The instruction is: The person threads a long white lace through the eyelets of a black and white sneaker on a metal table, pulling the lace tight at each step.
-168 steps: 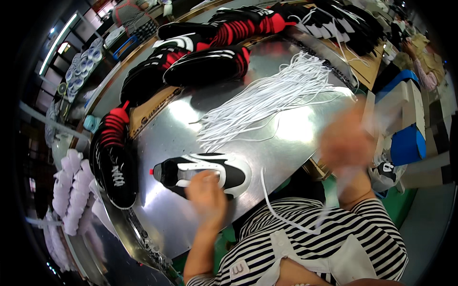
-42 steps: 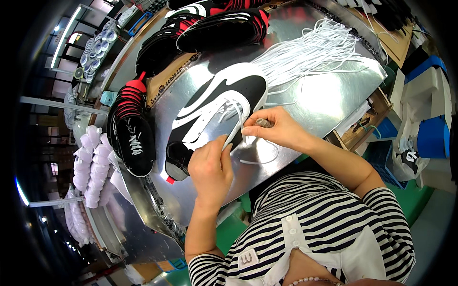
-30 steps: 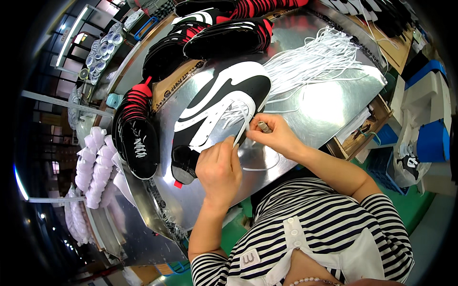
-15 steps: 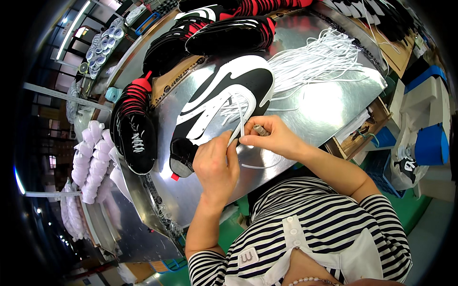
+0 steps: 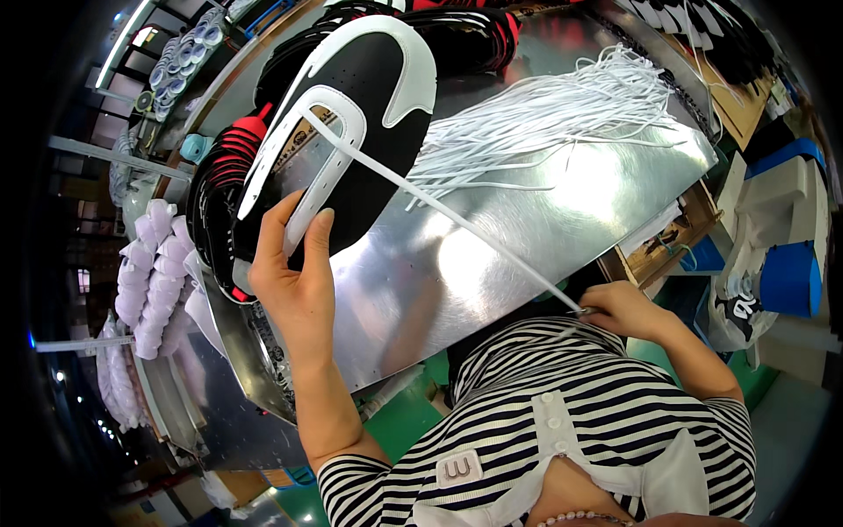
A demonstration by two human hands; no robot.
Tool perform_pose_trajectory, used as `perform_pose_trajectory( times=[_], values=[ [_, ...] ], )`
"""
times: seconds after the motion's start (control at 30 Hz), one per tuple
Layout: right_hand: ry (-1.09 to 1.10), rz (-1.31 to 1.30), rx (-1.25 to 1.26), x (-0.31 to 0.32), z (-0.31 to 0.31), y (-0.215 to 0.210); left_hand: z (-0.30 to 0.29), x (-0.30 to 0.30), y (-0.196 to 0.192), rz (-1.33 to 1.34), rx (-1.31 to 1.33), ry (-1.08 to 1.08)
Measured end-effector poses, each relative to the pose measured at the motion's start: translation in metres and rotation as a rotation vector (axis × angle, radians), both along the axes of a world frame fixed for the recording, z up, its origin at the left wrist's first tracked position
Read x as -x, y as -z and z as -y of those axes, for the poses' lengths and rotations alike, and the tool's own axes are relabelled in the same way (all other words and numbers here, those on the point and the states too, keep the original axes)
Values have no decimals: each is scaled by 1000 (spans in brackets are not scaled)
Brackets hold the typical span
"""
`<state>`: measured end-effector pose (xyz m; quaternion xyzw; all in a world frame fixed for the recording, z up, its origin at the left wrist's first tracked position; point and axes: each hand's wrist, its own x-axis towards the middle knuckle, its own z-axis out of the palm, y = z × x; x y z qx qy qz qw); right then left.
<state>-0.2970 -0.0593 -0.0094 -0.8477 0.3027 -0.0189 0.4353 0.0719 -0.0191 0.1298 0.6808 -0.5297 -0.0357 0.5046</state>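
A black and white shoe upper is raised above the metal table, its toe pointing away from me. My left hand pinches its edge near the heel, thumb on one side and fingers on the other. From an eyelet at the upper's throat a white shoelace runs taut down to the right. Its far end is gripped by my right hand, low near my waist, with the fingers closed. A small metallic tip shows at those fingers; what it belongs to is too small to tell.
A heap of loose white laces lies on the metal table. Black and red shoe uppers line the table's left and far edges. White rolled pieces hang farther left. A wooden drawer sticks out at the right.
My right hand has moved down and right, pulling the lace out long and straight. My left hand has shifted left, and the shoe upper has been lifted and moved up and left.
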Motion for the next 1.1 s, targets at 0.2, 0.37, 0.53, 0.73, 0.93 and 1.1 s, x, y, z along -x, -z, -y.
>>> perform_pose_trajectory(
  times=[0.2,0.37,0.53,0.73,0.93,1.1],
  values=[
    [324,316,-316,-6,7,-8,-4,20,79,50,-389,242],
    [455,620,-371,-83,40,-43,-13,31,103,113,-612,281],
    [488,597,-343,-129,66,-27,-3,40,83,383,-517,364],
    [518,722,-322,-148,83,-21,29,64,63,532,-709,383],
    [582,784,-303,-150,86,-10,50,72,85,449,-820,379],
    [563,614,-309,-119,64,3,48,67,97,400,-762,331]
  ],
)
